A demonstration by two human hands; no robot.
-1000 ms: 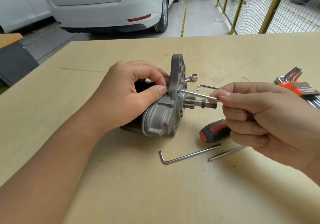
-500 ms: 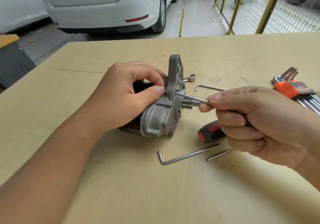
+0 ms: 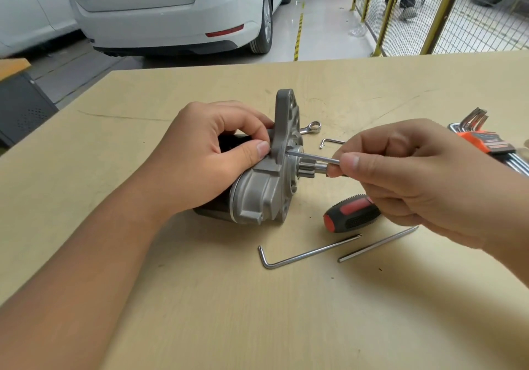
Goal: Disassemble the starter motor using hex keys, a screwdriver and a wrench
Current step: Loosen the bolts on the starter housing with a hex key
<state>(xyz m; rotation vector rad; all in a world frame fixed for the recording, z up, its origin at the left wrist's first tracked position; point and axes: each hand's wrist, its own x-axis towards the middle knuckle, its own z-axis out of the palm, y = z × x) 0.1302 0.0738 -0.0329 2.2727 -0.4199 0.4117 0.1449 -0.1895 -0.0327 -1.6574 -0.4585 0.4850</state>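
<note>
Early stage, by the look of it: starter motor [image 3: 257, 186] in one piece on table [image 3: 200, 298], housing & flange not yet apart. Left hand [image 3: 206, 163] wrapped round motor body, steadying. Right hand [image 3: 406, 175] pinching hex key [image 3: 312, 157], tip at a flange bolt. Can't tell if any bolts out. Left to do: remaining fasteners w/ screwdriver [image 3: 352, 213] & wrench [image 3: 310, 127], then splitting housing.

Matt cast-metal starter motor [image 3: 266, 186] – glossy steel hex key [image 3: 309, 253] – on smooth pale wood table [image 3: 200, 298].
</note>
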